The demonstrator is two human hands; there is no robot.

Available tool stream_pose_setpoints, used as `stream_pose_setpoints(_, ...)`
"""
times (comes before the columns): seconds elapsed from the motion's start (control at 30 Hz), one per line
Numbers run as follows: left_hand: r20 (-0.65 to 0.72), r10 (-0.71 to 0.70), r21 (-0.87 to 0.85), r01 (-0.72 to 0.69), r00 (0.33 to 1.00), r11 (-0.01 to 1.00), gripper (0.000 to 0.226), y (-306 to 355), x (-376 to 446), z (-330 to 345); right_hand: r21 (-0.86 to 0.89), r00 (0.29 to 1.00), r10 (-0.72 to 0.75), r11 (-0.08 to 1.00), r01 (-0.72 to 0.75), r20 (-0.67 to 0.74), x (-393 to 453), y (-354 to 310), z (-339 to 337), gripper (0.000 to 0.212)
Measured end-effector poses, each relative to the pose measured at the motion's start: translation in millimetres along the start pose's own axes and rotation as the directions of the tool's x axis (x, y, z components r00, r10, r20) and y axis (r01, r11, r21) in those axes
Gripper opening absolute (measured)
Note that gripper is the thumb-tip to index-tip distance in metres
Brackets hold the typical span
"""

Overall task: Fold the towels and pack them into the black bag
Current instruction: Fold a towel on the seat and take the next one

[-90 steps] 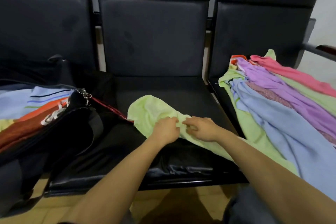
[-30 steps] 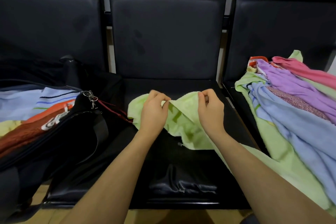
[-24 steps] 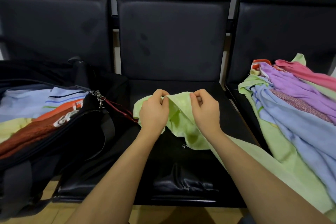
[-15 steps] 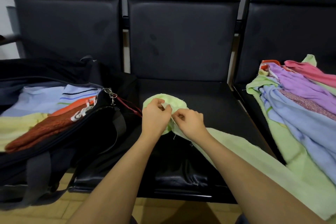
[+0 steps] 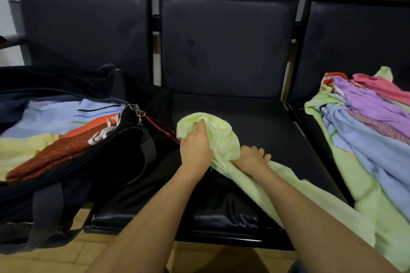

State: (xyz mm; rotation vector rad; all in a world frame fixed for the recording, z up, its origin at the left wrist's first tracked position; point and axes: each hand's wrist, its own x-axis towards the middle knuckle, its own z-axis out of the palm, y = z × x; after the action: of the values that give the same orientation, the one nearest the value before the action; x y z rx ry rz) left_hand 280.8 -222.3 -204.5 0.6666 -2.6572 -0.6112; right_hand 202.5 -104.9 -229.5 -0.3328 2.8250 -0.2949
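Towel (image 5: 224, 137): green, bunched on mid seat (image 5: 277, 131) – tail trails toward camera
L hand (image 5: 196, 147): fingers clamped on bunch
R hand (image 5: 251, 157): fist closed round towel
Bag (image 5: 124, 153): open, left – folded towels inside

A row of three black padded seats (image 5: 226, 46) stands joined side by side, pale wall (image 5: 6, 17) showing at the left edge, and a yellowish tiled floor (image 5: 55, 259) lies beneath.
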Motion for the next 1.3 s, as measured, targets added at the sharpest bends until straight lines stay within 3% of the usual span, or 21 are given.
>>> stream_pose_setpoints(0.07, 0.074, -0.002, 0.033, -0.001, 0.997, 0.999, 0.077, 1.7, 0.0, 0.2, 0.003, 0.998, -0.055, 0.998, 0.055, -0.027, 1.0, -4.0, 0.7, 0.029)
stream_pose_setpoints(0.13, 0.127, -0.001, 0.081, -0.009, 0.992, 0.997, 0.085, 4.2, -1.1, -4.7, 0.040, 0.968, -0.105, 0.992, 0.117, -0.229, 2.0, -3.3, -5.3, 0.009)
stream_pose_setpoints(0.27, 0.038, 0.101, 0.317, -0.108, 0.994, 0.942, 0.081, 4.7, 4.4, -10.2, 0.158, 0.765, -0.013, 0.976, 0.149, -0.644, 2.2, 7.0, -32.0, 0.015)
stream_pose_setpoints(0.33, 0.005, 0.165, 0.392, -0.154, 0.986, 0.907, 0.076, 6.4, 7.5, -13.0, 0.150, 0.662, -0.014, 0.970, 0.190, -0.749, 1.7, 12.8, -41.9, 0.011)
stream_pose_setpoints(0.4, -0.020, 0.212, 0.406, -0.186, 0.977, 0.895, 0.075, 10.1, 9.5, -15.2, 0.127, 0.625, -0.047, 0.964, 0.232, -0.780, -0.4, 13.2, -48.8, 0.014)
stream_pose_setpoints(0.47, -0.016, 0.214, 0.300, -0.200, 0.977, 0.933, 0.076, 13.1, 9.7, -16.6, 0.097, 0.618, -0.102, 0.955, 0.280, -0.780, -2.6, 8.7, -50.6, 0.017)
stream_pose_setpoints(0.53, 0.045, 0.164, -0.060, -0.161, 0.985, 0.985, 0.077, 16.6, 7.4, -17.6, 0.058, 0.593, -0.178, 0.933, 0.356, -0.786, -6.2, 1.2, -47.4, 0.019)
stream_pose_setpoints(0.6, 0.085, 0.195, -0.400, -0.146, 0.977, 0.905, 0.072, 18.8, 3.1, -16.1, 0.049, 0.563, -0.250, 0.886, 0.461, -0.788, -10.7, -7.1, -41.7, 0.016)
stream_pose_setpoints(0.7, 0.058, 0.234, -0.559, -0.163, 0.970, 0.813, 0.056, 22.4, -0.8, -8.4, 0.057, 0.542, -0.347, 0.802, 0.595, -0.766, -16.9, -16.0, -37.6, 0.012)
stream_pose_setpoints(0.8, -0.064, 0.102, -0.627, -0.120, 0.993, 0.770, 0.025, 22.7, 2.6, -8.1, 0.111, 0.521, -0.451, 0.669, 0.735, -0.725, -23.9, -16.5, -38.1, 0.011)
stream_pose_setpoints(0.87, -0.098, 0.001, -0.682, -0.068, 0.995, 0.728, 0.023, 19.1, 6.8, -10.2, 0.227, 0.558, -0.455, 0.598, 0.769, -0.694, -26.7, -11.4, -39.4, 0.016)
stream_pose_setpoints(0.97, -0.147, -0.077, -0.738, -0.057, 0.986, 0.673, 0.021, 11.4, 14.6, -14.2, 0.406, 0.719, -0.383, 0.629, 0.663, -0.580, -21.7, -1.1, -44.2, 0.022)
stream_pose_setpoints(1.07, -0.169, -0.051, -0.704, -0.084, 0.984, 0.705, 0.027, 4.0, 19.4, -17.4, 0.447, 0.893, -0.395, 0.773, 0.451, -0.217, -14.4, 9.0, -42.4, 0.041)
stream_pose_setpoints(1.13, -0.171, -0.042, -0.675, -0.086, 0.984, 0.733, 0.034, 0.9, 19.7, -20.0, 0.414, 0.919, -0.389, 0.827, 0.381, -0.068, -12.7, 10.3, -37.5, 0.042)
stream_pose_setpoints(1.23, -0.190, -0.015, -0.591, -0.102, 0.982, 0.800, 0.043, -1.5, 19.0, -22.6, 0.341, 0.901, -0.396, 0.834, 0.433, -0.177, -12.8, 6.6, -37.6, 0.026)
stream_pose_setpoints(1.3, -0.166, 0.048, -0.519, -0.129, 0.985, 0.845, 0.049, -4.1, 20.0, -21.7, 0.318, 0.893, -0.341, 0.846, 0.428, -0.294, -14.3, 4.9, -41.9, 0.034)
